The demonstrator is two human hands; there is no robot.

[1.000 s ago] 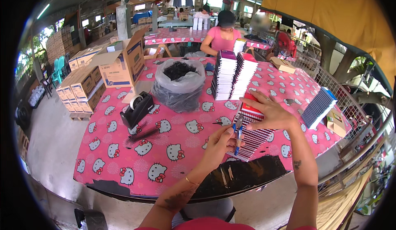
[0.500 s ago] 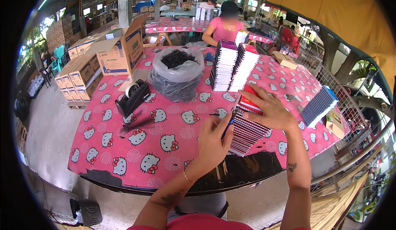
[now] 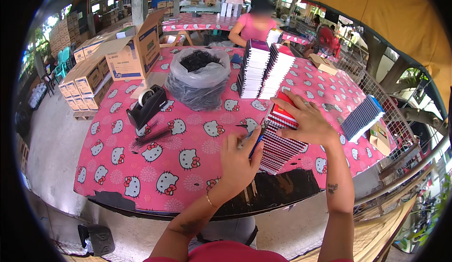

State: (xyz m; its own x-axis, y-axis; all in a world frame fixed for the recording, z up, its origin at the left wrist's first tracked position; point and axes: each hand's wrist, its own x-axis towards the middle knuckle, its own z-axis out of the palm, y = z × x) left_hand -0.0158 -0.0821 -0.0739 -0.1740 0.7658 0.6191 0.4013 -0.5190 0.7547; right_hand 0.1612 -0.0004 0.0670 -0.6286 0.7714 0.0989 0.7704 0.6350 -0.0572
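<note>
My right hand [image 3: 303, 120] lies flat on top of a leaning stack of red spiral-bound notebooks [image 3: 282, 144] on the pink cartoon-cat tablecloth [image 3: 155, 168]. My left hand [image 3: 239, 161] holds a small blue-handled tool [image 3: 256, 142] against the wire spines on the stack's left side. A clear plastic bag of black binding coils [image 3: 197, 76] stands further back on the table.
Two tall stacks of notebooks [image 3: 261, 69] stand behind my hands, another fanned pile [image 3: 361, 118] lies at right. A black tape dispenser [image 3: 147, 106] and a loose black coil [image 3: 150, 135] sit at left. Cardboard boxes [image 3: 134, 52] line the table's left. A person in pink [image 3: 256, 22] works opposite.
The view has shifted slightly downward and closer. My left hand has moved in against the side of the stack; my right hand stays pressed on top.
</note>
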